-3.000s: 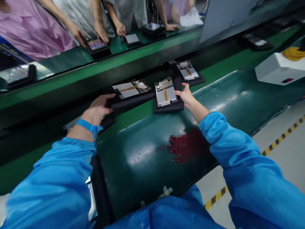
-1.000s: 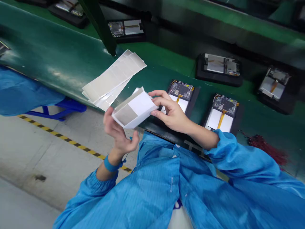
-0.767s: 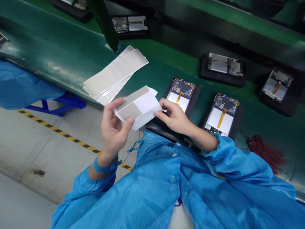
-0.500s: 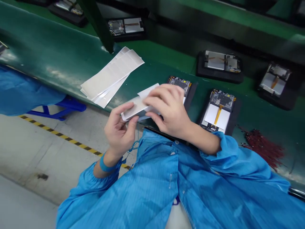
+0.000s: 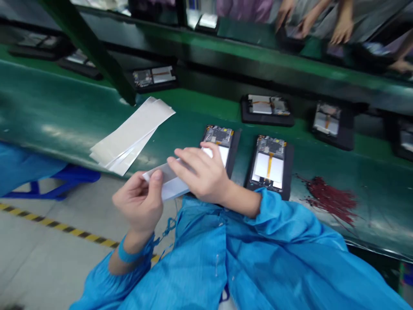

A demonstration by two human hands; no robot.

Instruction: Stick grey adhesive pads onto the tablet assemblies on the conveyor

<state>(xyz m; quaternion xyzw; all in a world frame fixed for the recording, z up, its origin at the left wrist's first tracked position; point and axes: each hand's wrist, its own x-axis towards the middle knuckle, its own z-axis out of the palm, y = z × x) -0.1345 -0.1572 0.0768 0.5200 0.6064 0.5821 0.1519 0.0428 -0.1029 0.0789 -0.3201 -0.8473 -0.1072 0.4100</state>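
My left hand (image 5: 140, 204) pinches the near end of a grey and white sticker sheet (image 5: 167, 183) at the table's front edge. My right hand (image 5: 203, 174) lies over the sheet's other end, fingers pressed on it. Just beyond my right hand lies an open tablet in a black tray (image 5: 221, 140), its white panel partly hidden by my fingers. A second open tablet with an orange flex cable (image 5: 269, 163) lies to its right.
A stack of long grey sticker sheets (image 5: 129, 133) lies on the green table (image 5: 58, 116) to the left. A dark red patch (image 5: 329, 200) marks the table at right. More trays (image 5: 266, 107) ride the conveyor behind. Other people's hands (image 5: 340, 30) work across the line.
Three seconds ago my hands held trays on the conveyor. Since a second ago both hands have kept hold of the sticker sheet, which has flattened and dropped lower. The view has tilted up.
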